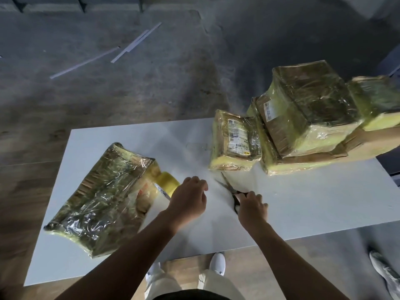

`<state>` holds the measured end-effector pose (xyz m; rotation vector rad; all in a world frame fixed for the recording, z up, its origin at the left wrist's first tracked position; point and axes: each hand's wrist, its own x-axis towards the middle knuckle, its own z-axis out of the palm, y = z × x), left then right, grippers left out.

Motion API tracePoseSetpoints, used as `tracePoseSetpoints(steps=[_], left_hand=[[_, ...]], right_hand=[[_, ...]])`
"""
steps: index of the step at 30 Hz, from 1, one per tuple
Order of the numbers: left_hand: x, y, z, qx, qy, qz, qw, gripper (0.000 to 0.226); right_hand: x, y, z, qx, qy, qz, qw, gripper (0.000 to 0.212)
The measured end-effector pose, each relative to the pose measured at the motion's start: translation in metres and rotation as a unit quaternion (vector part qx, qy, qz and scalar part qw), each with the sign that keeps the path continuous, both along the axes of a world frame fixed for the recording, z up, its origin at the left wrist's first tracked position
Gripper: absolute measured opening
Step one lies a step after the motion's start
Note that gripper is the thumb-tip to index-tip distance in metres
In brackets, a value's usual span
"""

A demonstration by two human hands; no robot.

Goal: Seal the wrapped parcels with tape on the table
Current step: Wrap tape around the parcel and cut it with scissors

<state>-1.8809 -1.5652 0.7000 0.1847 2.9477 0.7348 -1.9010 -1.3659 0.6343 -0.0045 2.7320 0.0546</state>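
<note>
A long parcel (101, 200) wrapped in shiny yellowish film lies on the left of the white table (303, 202). A yellow tape roll (167, 183) sits at the parcel's right end. My left hand (189, 199) is beside the roll with its fingers curled down, and I cannot tell whether it holds the roll. My right hand (252, 210) grips the black handles of a pair of scissors (229, 187), whose blades are spread and point toward a small labelled parcel (236, 144).
Several wrapped parcels (307, 113) are stacked at the table's right end, one overhanging the edge. Thin white strips (121, 53) lie on the grey floor beyond the table. My white shoes (217, 263) show at the near edge, and another shoe (383, 269) at the right.
</note>
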Motion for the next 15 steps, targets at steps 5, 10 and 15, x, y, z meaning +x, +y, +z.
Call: tracePoseSetpoints(steps=[5, 10, 15], left_hand=[[0.006, 0.020, -0.011, 0.007, -0.056, -0.009, 0.998, 0.027], [0.011, 0.018, -0.019, 0.049, -0.132, 0.063, 0.988, 0.032], [0.010, 0.013, -0.025, 0.183, -0.266, 0.185, 0.928, 0.026]], right_hand=[[0.009, -0.010, -0.006, 0.003, 0.006, 0.018, 1.000, 0.034], [0.008, -0.020, 0.000, -0.074, -0.008, 0.016, 0.997, 0.032], [0.002, -0.047, 0.016, -0.232, -0.052, -0.018, 0.971, 0.027]])
